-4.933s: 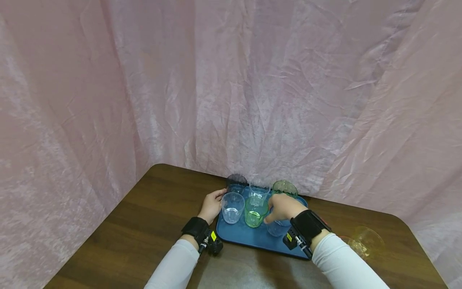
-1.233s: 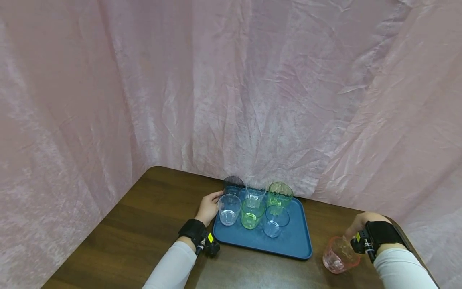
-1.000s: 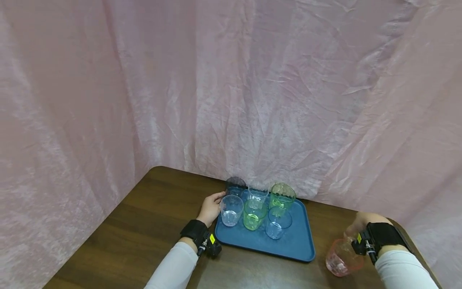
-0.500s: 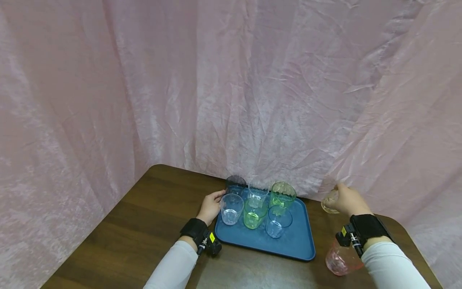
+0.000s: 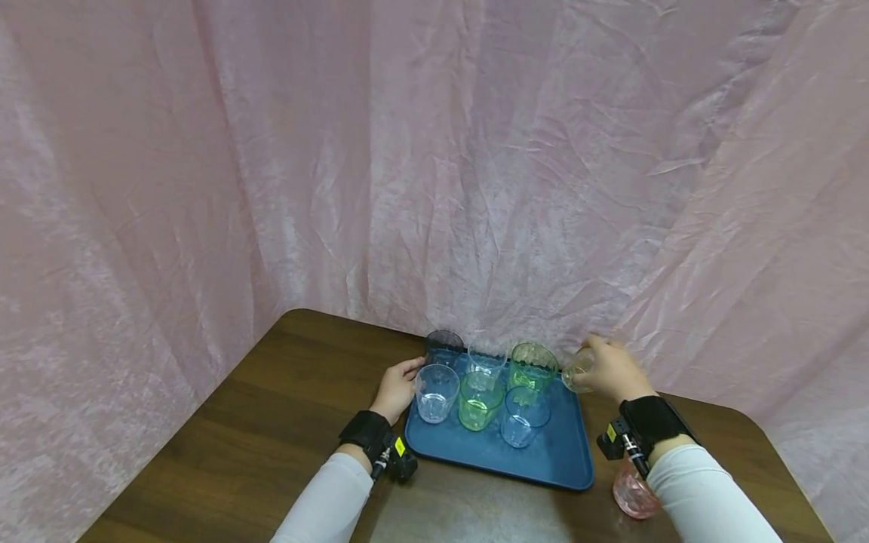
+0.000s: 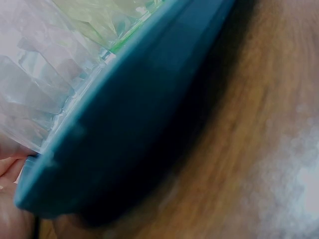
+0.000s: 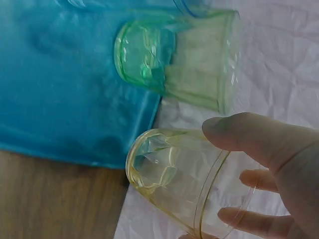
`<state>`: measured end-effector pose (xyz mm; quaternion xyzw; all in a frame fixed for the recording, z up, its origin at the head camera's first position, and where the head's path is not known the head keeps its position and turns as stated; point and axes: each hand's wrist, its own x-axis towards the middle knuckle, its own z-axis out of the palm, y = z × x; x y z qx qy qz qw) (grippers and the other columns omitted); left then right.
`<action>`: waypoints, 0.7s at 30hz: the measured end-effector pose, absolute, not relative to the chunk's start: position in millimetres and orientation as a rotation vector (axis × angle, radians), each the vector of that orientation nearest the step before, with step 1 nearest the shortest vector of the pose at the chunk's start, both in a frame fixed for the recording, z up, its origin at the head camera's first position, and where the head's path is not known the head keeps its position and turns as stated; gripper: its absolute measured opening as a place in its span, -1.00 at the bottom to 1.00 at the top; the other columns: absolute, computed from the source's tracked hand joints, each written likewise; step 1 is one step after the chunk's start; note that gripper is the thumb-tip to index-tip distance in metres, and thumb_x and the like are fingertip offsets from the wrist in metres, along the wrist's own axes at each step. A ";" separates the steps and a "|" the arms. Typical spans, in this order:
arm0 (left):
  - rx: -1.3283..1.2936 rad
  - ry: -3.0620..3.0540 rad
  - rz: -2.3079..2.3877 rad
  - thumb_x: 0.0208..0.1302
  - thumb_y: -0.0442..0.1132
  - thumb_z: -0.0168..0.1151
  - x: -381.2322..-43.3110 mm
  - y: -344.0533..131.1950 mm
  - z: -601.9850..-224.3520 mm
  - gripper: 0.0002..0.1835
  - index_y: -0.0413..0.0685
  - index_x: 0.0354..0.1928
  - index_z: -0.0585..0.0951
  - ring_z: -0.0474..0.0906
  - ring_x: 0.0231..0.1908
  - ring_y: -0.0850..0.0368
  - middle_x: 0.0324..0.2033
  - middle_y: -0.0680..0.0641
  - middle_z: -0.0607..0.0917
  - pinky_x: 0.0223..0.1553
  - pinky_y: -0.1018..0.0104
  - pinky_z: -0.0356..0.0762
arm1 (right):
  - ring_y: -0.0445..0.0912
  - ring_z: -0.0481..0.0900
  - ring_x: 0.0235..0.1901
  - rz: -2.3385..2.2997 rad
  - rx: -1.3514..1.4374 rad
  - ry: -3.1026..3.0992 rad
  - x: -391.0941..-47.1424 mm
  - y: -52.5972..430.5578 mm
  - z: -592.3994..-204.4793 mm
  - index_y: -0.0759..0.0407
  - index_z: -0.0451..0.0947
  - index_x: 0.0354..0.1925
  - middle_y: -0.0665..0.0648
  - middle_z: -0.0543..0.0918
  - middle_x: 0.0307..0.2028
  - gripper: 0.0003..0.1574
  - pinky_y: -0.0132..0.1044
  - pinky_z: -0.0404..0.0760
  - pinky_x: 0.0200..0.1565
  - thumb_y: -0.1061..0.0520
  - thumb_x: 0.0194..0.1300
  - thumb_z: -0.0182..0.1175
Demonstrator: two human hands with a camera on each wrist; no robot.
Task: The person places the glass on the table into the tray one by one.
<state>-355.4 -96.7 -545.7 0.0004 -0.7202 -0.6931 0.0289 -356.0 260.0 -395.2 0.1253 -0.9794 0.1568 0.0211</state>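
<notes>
My right hand (image 5: pixel 616 371) grips a yellow-tinted clear tumbler (image 7: pixel 172 181) near its rim, thumb on one side and fingers on the other. That tumbler is tilted, its base close by the back right corner of the blue tray (image 5: pixel 560 456). Beside it on the tray stands a green tumbler (image 7: pixel 149 55). My left hand (image 5: pixel 396 391) holds the tray's left rim, next to a clear tumbler (image 5: pixel 437 396). Also on the tray are a dark grey tumbler (image 5: pixel 444 348), another clear one (image 5: pixel 486 360), a light green one (image 5: pixel 480 403) and a blue one (image 5: pixel 524 418).
A pink tumbler (image 5: pixel 634 492) stands on the wooden table (image 5: pixel 258 445) right of the tray, partly covered by my right forearm. A pink curtain (image 5: pixel 421 188) hangs right behind the table's back edge.
My right hand put the blue tumbler on the tray, then lifted the yellow tumbler out of the pink one and carried it left to the tray's back right corner. My left hand stayed put.
</notes>
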 end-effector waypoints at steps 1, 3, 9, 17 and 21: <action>0.000 -2.221 -2.139 0.41 -0.61 0.04 -355.5 -96.7 -545.8 -0.52 -0.51 0.35 0.39 0.35 0.36 -0.30 0.33 -0.41 0.45 0.23 0.01 0.50 | 0.44 0.52 -0.01 0.486 0.396 -3.043 -356.4 257.7 -397.2 0.43 0.46 0.14 0.56 0.56 -0.02 -0.23 0.28 0.56 -0.11 0.09 0.05 0.50; 0.001 -2.221 -2.140 0.40 -0.62 0.04 -355.6 -96.7 -545.4 -0.52 -0.51 0.35 0.38 0.35 0.36 -0.30 0.34 -0.41 0.44 0.24 0.00 0.49 | 0.43 0.52 -0.01 0.483 0.410 -3.052 -357.0 253.7 -401.0 0.42 0.48 0.12 0.52 0.60 -0.06 -0.25 0.27 0.57 -0.12 0.10 0.05 0.52; -0.007 -2.221 -2.145 0.38 -0.65 0.03 -354.4 -97.1 -546.7 -0.51 -0.52 0.35 0.38 0.34 0.36 -0.32 0.34 -0.43 0.43 0.24 -0.02 0.49 | 0.42 0.54 0.00 0.497 0.476 -3.060 -357.3 246.0 -413.5 0.43 0.50 0.11 0.42 0.67 -0.10 -0.25 0.24 0.58 -0.07 0.16 -0.01 0.54; -0.011 -2.214 -2.170 0.40 -0.65 0.01 -354.1 -97.0 -546.8 -0.50 -0.51 0.36 0.37 0.32 0.38 -0.30 0.35 -0.42 0.42 0.26 -0.02 0.46 | 0.44 0.53 0.08 0.513 0.449 -3.117 -356.3 243.9 -422.4 0.51 0.41 0.26 0.49 0.62 0.05 -0.14 0.22 0.59 -0.02 0.17 0.09 0.49; -0.023 -2.210 -2.150 0.38 -0.67 0.00 -353.1 -96.8 -544.1 -0.50 -0.53 0.35 0.37 0.32 0.37 -0.32 0.34 -0.44 0.42 0.25 -0.02 0.48 | 0.39 0.58 0.06 0.533 0.472 -3.135 -358.5 243.1 -422.3 0.54 0.41 0.25 0.46 0.66 0.03 -0.17 0.13 0.62 -0.06 0.19 0.10 0.47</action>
